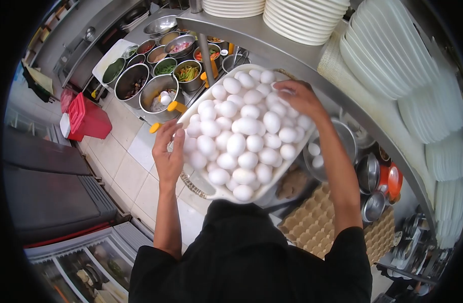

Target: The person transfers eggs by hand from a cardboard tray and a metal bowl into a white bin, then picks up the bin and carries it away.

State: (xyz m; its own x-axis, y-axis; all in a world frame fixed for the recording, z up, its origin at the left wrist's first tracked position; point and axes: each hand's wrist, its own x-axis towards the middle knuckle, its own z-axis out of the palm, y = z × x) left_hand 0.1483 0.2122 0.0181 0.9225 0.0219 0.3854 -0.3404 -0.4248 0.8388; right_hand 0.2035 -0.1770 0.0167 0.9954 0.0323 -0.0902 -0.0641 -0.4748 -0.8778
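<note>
A white rectangular basket (288, 168) piled with several white eggs (248, 126) is in front of my body, tilted in view. My left hand (169, 151) is at the basket's left edge, thumb and fingers apart, with nothing visible between them. On the other side, my right hand (302, 98) reaches over the upper right rim, its fingers spread beside the eggs and holding none. A rope-wrapped handle (193, 187) shows at the near left corner. The undersides of both hands are partly hidden.
Metal bowls of chopped food (188, 72) stand at upper left. Stacked white plates (304, 20) line the metal shelf (241, 28). Brown egg trays (312, 219) and a metal bowl with eggs (346, 144) are at right. A red bin (92, 118) stands on the floor.
</note>
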